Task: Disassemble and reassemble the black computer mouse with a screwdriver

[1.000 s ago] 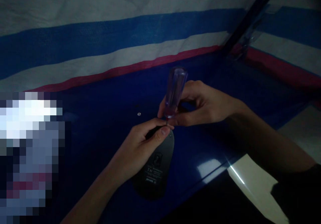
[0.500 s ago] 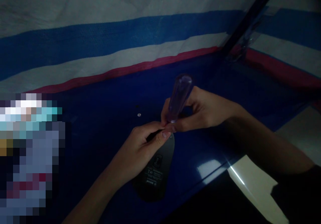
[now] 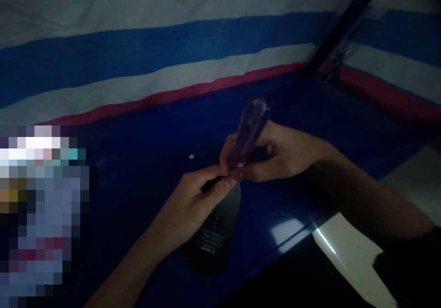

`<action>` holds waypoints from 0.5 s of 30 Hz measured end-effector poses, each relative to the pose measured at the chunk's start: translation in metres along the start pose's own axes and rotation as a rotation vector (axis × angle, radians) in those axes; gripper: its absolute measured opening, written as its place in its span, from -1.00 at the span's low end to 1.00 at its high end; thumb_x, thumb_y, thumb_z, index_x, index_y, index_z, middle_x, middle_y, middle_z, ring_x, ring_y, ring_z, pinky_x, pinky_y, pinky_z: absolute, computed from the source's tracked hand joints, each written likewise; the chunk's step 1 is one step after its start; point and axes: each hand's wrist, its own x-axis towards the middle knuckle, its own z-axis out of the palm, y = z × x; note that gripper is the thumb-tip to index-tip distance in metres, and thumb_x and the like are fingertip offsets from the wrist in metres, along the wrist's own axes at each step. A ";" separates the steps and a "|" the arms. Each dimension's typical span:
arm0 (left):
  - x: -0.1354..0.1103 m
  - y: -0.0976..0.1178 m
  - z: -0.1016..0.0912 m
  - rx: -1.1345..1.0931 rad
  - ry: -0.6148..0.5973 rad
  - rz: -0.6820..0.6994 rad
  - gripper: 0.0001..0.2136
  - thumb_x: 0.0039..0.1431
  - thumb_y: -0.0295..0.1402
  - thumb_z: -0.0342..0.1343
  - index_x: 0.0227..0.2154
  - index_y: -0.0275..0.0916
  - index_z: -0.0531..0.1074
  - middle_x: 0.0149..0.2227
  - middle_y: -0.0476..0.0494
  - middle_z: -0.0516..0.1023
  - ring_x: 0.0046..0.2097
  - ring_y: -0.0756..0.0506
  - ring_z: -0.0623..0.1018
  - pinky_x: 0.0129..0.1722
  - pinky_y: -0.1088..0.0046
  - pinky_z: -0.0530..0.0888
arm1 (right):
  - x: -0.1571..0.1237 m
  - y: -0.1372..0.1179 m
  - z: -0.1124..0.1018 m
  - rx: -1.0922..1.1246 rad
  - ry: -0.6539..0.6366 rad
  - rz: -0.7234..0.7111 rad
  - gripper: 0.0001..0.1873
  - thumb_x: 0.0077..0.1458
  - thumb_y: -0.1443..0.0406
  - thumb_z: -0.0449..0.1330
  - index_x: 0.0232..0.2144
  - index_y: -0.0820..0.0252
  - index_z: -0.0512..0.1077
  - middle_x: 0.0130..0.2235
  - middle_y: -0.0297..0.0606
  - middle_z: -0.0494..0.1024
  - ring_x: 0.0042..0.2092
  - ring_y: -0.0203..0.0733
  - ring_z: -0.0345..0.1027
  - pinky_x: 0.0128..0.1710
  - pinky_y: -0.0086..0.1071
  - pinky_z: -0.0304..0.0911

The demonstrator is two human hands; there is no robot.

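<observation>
A dark computer mouse (image 3: 211, 248) lies underside up on the blue table, its printed label and sensor opening facing me. My left hand (image 3: 196, 196) grips its far end between thumb and fingers. Close beside that thumb, my right hand (image 3: 267, 154) pinches a screwdriver low down, near where its shaft starts. The screwdriver's clear purple handle (image 3: 251, 126) leans up and slightly right. Fingers hide its tip and the spot it meets on the mouse. A small silver screw head (image 3: 192, 156) sits on the table beyond my left hand.
The blue tabletop (image 3: 144, 138) ends at a striped sheet (image 3: 172, 46) behind. A dark post (image 3: 344, 27) slants up at the back right. Blurred-out, pixelated items (image 3: 51, 216) are at the left. A pale surface (image 3: 347, 253) shows beyond the front edge.
The screwdriver handle has shifted slightly up and to the right, with my right fingers moving a little around it. My left hand and the mouse stay nearly in place.
</observation>
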 end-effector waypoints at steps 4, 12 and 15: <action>0.000 -0.002 0.000 -0.008 0.004 -0.009 -0.73 0.22 -0.13 0.06 -0.43 -0.22 0.47 -0.51 0.06 0.36 -0.49 0.04 0.27 -0.53 0.54 0.19 | 0.000 0.001 -0.001 0.008 0.001 -0.001 -0.86 0.12 0.37 0.19 -0.31 0.42 0.45 -0.50 -0.38 0.38 -0.46 -0.46 0.23 -0.44 -0.56 0.20; 0.000 -0.002 0.000 -0.035 -0.005 -0.021 -0.72 0.21 -0.13 0.07 -0.44 -0.22 0.47 -0.52 0.06 0.36 -0.50 0.05 0.28 -0.52 0.54 0.21 | 0.002 0.002 0.000 0.006 0.004 0.011 -0.81 0.12 0.32 0.21 -0.46 0.38 0.42 -0.52 -0.39 0.37 -0.47 -0.48 0.20 -0.46 -0.58 0.17; 0.000 -0.003 0.000 -0.033 -0.003 -0.027 -0.74 0.22 -0.14 0.06 -0.40 -0.22 0.49 -0.49 0.04 0.40 -0.47 0.03 0.31 -0.51 0.54 0.22 | 0.002 0.002 0.000 -0.019 0.011 0.015 -0.81 0.12 0.31 0.21 -0.44 0.39 0.44 -0.53 -0.39 0.37 -0.47 -0.47 0.21 -0.45 -0.57 0.18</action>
